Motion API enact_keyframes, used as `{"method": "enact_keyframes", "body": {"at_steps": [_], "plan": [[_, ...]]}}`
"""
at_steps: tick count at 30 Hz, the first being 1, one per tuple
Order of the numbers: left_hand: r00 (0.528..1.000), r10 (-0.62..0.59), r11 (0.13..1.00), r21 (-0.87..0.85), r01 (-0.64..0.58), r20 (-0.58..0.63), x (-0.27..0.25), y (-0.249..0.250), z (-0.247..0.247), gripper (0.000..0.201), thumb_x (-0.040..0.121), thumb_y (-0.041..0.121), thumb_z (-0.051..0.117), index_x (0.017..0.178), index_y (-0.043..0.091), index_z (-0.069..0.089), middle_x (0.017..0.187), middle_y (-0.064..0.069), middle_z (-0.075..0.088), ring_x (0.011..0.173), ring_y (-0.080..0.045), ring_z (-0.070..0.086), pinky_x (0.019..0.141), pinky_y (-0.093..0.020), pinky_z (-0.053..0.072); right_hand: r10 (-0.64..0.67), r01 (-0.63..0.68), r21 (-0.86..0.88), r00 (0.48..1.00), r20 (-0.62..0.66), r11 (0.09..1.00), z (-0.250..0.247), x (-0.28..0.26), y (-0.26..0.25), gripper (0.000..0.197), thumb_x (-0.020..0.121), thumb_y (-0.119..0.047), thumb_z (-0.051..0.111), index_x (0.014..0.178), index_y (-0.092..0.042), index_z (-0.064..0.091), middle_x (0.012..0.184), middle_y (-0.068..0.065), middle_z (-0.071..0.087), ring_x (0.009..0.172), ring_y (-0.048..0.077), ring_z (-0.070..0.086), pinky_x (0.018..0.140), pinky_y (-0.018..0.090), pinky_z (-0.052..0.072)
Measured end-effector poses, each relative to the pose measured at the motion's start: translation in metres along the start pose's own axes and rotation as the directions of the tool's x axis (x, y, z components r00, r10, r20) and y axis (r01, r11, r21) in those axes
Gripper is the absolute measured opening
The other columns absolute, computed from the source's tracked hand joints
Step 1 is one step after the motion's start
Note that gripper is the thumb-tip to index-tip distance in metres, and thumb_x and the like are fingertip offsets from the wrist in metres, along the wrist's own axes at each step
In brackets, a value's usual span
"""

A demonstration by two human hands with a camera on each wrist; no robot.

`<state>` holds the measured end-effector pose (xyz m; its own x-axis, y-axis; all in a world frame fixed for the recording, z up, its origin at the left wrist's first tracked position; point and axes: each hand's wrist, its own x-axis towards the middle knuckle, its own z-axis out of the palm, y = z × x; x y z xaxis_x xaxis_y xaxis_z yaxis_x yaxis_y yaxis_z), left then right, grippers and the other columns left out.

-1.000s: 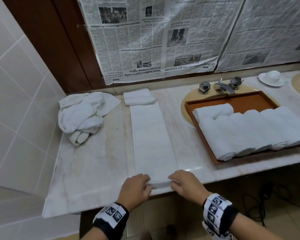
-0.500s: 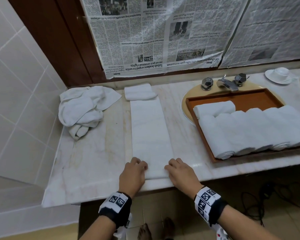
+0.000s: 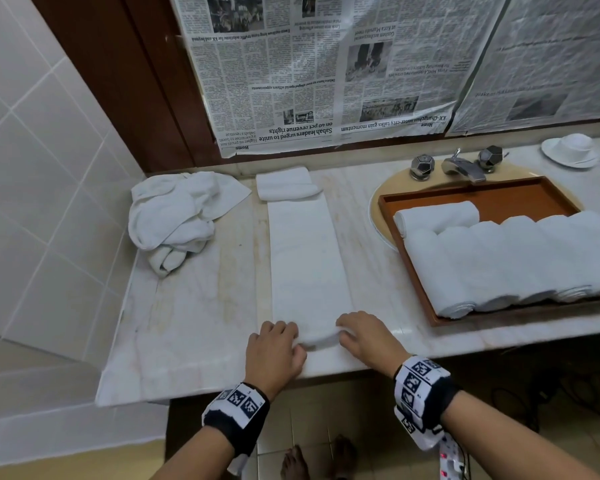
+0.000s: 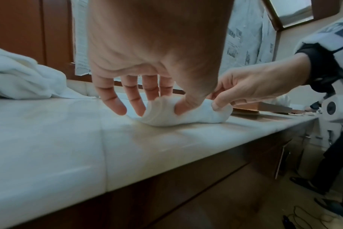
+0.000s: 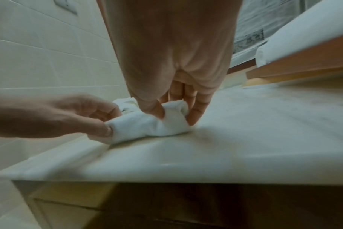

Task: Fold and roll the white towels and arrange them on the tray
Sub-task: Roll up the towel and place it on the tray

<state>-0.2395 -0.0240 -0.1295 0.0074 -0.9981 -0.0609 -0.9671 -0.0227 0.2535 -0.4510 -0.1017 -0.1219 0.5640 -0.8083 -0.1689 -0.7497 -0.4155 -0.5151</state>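
Head view: both hands' [image 3: 274, 351] [image 3: 364, 337] grip pinching towel roll [image 3: 321, 336].

Pale marble surface [image 3: 194, 327] set in a corner, its front edge over dark wood cabinetry. Left of the surface, a wall of large white tiles [image 3: 39, 188]; behind it, dark brown wood panelling [image 3: 125, 74] partly covered by taped newspaper sheets [image 3: 312, 71]. Below the surface, beige floor tiles [image 3: 312, 424] and dark cables [image 3: 548, 400]
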Motion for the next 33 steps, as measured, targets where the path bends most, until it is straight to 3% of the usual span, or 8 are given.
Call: {"method": "enact_keyframes", "body": {"at_steps": [5,9,12,17,20,25,29,33], "plan": [[0.97,-0.21,0.893,-0.378,0.242,0.125,0.015,-0.006,-0.007,0.025,0.09,0.035,0.047,0.105,0.023,0.063,0.095,0.001,0.065,0.091,-0.021,0.059,0.074,-0.032,0.044,0.102,-0.091,0.22,0.994,-0.038,0.971,-0.004,0.004,0.008,0.032,0.099,-0.024,0.054,0.13,-0.019,0.057,0.111,0.004,0.066,0.094,0.017,0.06,0.08,0.022,0.039],[0.965,-0.246,0.897,-0.356,0.263,0.095,0.022,-0.013,-0.004,0.029,0.095,0.028,0.054,0.121,0.024,0.066,0.118,0.001,0.059,0.104,-0.02,0.06,0.088,-0.031,0.044,-0.003,0.023,0.133,0.989,-0.149,0.991,0.007,0.008,0.012,0.02,0.1,-0.017,0.053,0.117,-0.015,0.064,0.11,0.002,0.06,0.091,0.025,0.062,0.079,0.032,0.047],[0.966,-0.26,0.882,-0.406,0.24,0.005,0.019,-0.015,0.003,0.024,0.093,0.024,0.056,0.116,0.029,0.063,0.121,0.005,0.05,0.093,-0.02,0.06,0.081,-0.033,0.049,-0.076,0.076,-0.005,0.989,-0.123,0.997,0.014,0.008,0.014,0.024,0.1,-0.024,0.053,0.115,-0.011,0.066,0.115,0.004,0.057,0.1,0.024,0.058,0.079,0.032,0.05],[0.989,-0.056,0.99,-0.138,0.038,-0.134,0.011,-0.012,0.014,0.005,0.091,0.026,0.062,0.095,0.028,0.063,0.107,0.012,0.046,0.088,-0.022,0.053,0.046,-0.029,0.043,-0.167,0.145,-0.263,0.984,-0.064,0.954,0.013,0.008,0.016,0.031,0.071,-0.027,0.075,0.099,-0.014,0.07,0.105,0.004,0.06,0.092,0.026,0.06,0.065,0.034,0.052],[0.996,-0.025,0.999,-0.044,0.021,-0.089,0.008,-0.011,0.015,0.037,0.082,0.061,0.056,0.099,0.03,0.061,0.107,0.013,0.053,0.092,-0.019,0.053,0.054,-0.032,0.047,-0.11,0.099,-0.159,0.992,-0.062,0.982,0.011,0.018,0.014,0.027,0.083,-0.019,0.063,0.107,-0.009,0.071,0.107,0.005,0.058,0.099,0.026,0.055,0.078,0.036,0.051],[0.998,-0.069,0.98,-0.189,0.068,0.002,0.019,-0.024,0.005,0.052,0.088,0.068,0.037,0.113,0.03,0.062,0.109,0.012,0.06,0.096,-0.016,0.056,0.077,-0.036,0.048,-0.013,0.013,0.112,1.0,0.0,0.994,-0.006,0.03,0.023,0.038,0.099,-0.031,0.058,0.133,-0.015,0.06,0.128,0.002,0.06,0.119,0.02,0.052,0.101,0.023,0.035],[0.981,-0.193,0.849,-0.495,0.186,0.038,0.032,-0.033,-0.002,0.045,0.091,0.061,0.044,0.111,0.027,0.065,0.096,0.011,0.068,0.09,-0.013,0.062,0.078,-0.027,0.045,0.027,-0.024,0.224,1.0,-0.01,0.974,-0.016,0.029,0.03,0.031,0.099,-0.035,0.056,0.127,-0.021,0.053,0.109,0.006,0.065,0.095,0.02,0.061,0.082,0.024,0.039],[0.955,-0.292,0.804,-0.529,0.272,0.047,0.041,-0.025,-0.004,0.016,0.098,0.038,0.056,0.108,0.027,0.061,0.077,0.006,0.06,0.077,-0.018,0.058,0.067,-0.029,0.04,-0.029,0.046,0.206,0.996,-0.082,0.978,-0.01,0.031,0.028,0.012,0.1,-0.029,0.053,0.111,-0.024,0.057,0.103,0.001,0.055,0.088,0.021,0.058,0.082,0.036,0.048]]}}
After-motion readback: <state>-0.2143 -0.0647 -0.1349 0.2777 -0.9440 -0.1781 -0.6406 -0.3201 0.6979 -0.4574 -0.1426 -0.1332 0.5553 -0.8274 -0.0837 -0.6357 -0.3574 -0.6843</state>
